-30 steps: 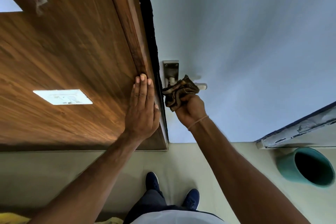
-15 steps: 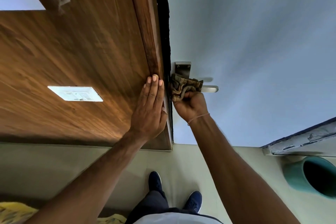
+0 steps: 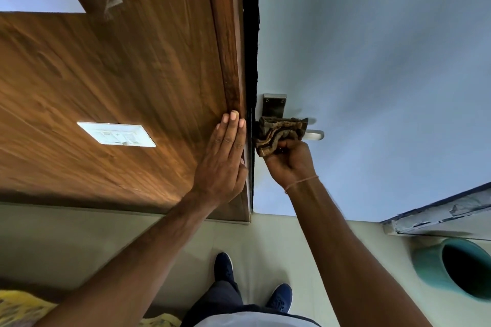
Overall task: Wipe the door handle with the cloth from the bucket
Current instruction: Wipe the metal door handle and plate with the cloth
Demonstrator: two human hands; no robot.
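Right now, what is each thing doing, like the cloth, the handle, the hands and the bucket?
cloth: bunched up, wrapped over the door handle.
door handle: mostly covered, only its tip shows.
right hand: fingers closed on the cloth.
left hand: flat and open against the wooden frame.
bucket: on the floor, inside too dark to see.
light switch: position cannot be told.

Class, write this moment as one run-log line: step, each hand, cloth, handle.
step: wiping | right hand: grips cloth on door handle | left hand: flat on wooden panel | handle tip: uncovered
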